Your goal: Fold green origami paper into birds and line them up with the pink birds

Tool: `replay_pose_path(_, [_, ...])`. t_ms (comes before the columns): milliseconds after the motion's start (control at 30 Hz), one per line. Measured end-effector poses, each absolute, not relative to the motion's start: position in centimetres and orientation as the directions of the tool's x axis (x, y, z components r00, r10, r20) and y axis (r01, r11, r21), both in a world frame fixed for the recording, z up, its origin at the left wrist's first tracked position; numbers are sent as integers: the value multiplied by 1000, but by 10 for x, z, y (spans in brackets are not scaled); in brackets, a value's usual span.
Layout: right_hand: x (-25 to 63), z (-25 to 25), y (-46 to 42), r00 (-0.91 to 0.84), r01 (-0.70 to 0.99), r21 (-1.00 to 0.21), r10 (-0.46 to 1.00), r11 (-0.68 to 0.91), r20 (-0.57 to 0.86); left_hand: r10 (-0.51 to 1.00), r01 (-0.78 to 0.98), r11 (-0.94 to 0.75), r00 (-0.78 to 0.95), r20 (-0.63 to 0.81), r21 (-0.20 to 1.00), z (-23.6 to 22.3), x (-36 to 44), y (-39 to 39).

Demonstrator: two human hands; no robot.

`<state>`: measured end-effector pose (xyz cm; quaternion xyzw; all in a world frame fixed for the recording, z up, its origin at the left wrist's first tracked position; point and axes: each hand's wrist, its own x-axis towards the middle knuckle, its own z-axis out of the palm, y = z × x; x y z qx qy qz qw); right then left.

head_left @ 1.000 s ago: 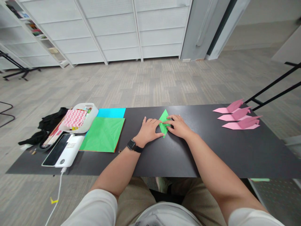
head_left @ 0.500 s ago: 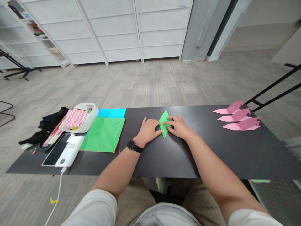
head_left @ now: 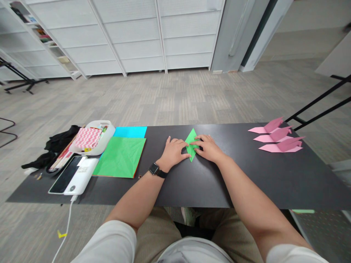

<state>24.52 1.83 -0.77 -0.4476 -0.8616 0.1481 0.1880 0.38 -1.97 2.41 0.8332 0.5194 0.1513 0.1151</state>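
A green origami paper (head_left: 192,136) folded into a narrow diamond lies flat on the dark table, its points toward and away from me. My left hand (head_left: 175,151) rests along its left edge, thumb and fingers apart, the fingertips touching the paper. From the right, my right hand (head_left: 206,147) lays spread fingers over the paper's middle and covers part of it. Neither hand is closed around the paper. A black watch (head_left: 154,168) is on my left wrist.
Three pink folded paper birds (head_left: 279,147) stand at the right end of the table (head_left: 241,175). On the left are green sheets (head_left: 120,157), blue paper (head_left: 131,131), a white basket (head_left: 108,137), a phone (head_left: 65,175) and a white power bank (head_left: 82,177) with a cable.
Both hands stay almost where they were on the green paper. My left thumb has shifted very slightly; otherwise only the camera view has moved a little.
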Motion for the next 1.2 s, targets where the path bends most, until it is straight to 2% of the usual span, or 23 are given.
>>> replay_pose_path(167, [249, -4, 21, -487, 717, -458, 847, 526, 211, 882, 818, -467, 456, 115, 336, 30, 3, -22])
replay_pose_path(300, [251, -9, 26, -421, 767, -422, 875, 483, 238, 870, 811, -488, 482, 104, 323, 30, 3, -22])
replay_pose_path(433, [248, -14, 26, -441, 750, -414, 857, 515, 267, 883, 823, -469, 452, 128, 321, 26, 3, -19])
replay_pose_path(667, [239, -11, 22, -458, 705, -473, 848, 529, 265, 927, 869, -373, 330, 180, 325, 18, 4, -14])
replay_pose_path(1033, [233, -2, 17, -467, 694, -512, 857, 507, 217, 904, 834, -427, 389, 177, 349, 18, 2, -13])
replay_pose_path(1200, [232, -4, 17, -485, 709, -469, 847, 527, 219, 902, 832, -431, 408, 143, 349, 16, 1, -9])
